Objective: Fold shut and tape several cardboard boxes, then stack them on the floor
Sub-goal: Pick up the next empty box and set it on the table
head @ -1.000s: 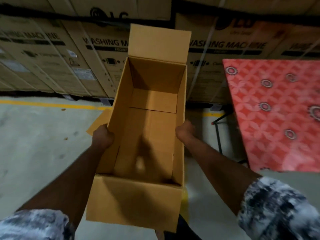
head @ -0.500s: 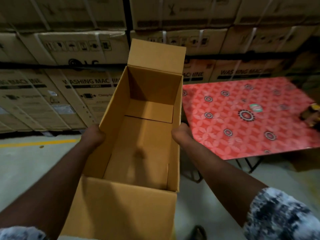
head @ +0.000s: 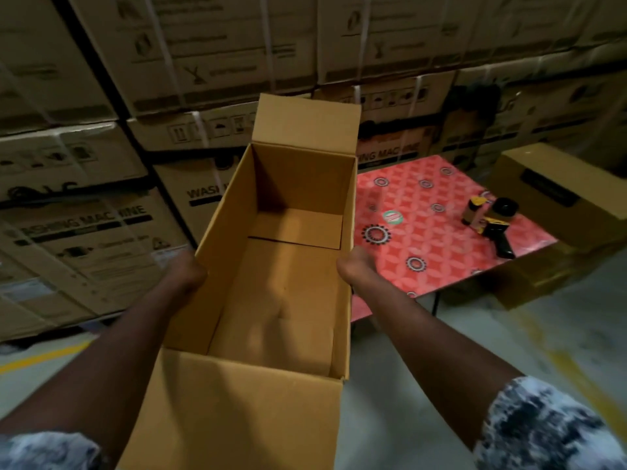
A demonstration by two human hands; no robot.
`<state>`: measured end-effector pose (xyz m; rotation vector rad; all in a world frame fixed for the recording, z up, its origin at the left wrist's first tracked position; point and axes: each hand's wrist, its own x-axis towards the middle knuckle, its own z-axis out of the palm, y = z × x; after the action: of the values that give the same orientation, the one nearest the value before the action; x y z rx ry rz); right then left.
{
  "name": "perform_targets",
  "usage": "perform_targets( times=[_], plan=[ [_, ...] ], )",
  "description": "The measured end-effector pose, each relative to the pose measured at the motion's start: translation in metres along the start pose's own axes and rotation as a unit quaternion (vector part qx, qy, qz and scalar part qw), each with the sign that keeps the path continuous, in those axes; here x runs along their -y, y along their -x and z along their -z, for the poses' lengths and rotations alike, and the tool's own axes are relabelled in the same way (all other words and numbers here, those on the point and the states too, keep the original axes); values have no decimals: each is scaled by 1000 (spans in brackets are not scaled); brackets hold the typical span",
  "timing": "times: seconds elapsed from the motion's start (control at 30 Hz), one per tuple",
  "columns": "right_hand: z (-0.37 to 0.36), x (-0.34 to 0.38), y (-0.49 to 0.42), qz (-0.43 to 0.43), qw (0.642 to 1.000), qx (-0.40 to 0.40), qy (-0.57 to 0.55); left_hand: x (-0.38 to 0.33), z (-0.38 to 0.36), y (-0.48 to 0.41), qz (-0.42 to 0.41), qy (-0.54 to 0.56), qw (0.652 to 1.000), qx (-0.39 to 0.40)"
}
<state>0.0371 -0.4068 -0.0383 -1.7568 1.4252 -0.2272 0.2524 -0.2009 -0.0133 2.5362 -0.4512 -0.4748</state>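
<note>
One open cardboard box (head: 281, 300) hangs above the floor (head: 424, 368), the left hand (head: 185, 271) and the right hand (head: 356, 266) against its long sides. Their fingers are hidden, so I cannot tell the grip. Just right, a red worktop (head: 424, 232) carries a tape dispenser (head: 492, 222).

We see a wall of big printed cartons (head: 84, 232) stacked in rows at the back, several marked WASHING MACHINE and bound with pale straps (head: 268, 45). To the right stands a desk (head: 424, 232), its red top patterned with pale petals and dark ringed circles. A small round green-and-white sticker (head: 392, 217) lies near its left edge. We make out a dark leg (head: 436, 305) under its near edge. Low on the left runs a yellow painted line (head: 37, 357).
</note>
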Motion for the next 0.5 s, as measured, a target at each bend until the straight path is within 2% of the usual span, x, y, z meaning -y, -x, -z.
perform_targets(
  times=[0.3, 0.5],
  plan=[
    [95, -72, -65, -29, 1000, -9, -3, -95, -99, 4, 0, 8, 999, 31],
    [116, -99, -98, -59, 998, 7, -30, -130, -141, -3, -1, 11, 998, 54]
  ],
)
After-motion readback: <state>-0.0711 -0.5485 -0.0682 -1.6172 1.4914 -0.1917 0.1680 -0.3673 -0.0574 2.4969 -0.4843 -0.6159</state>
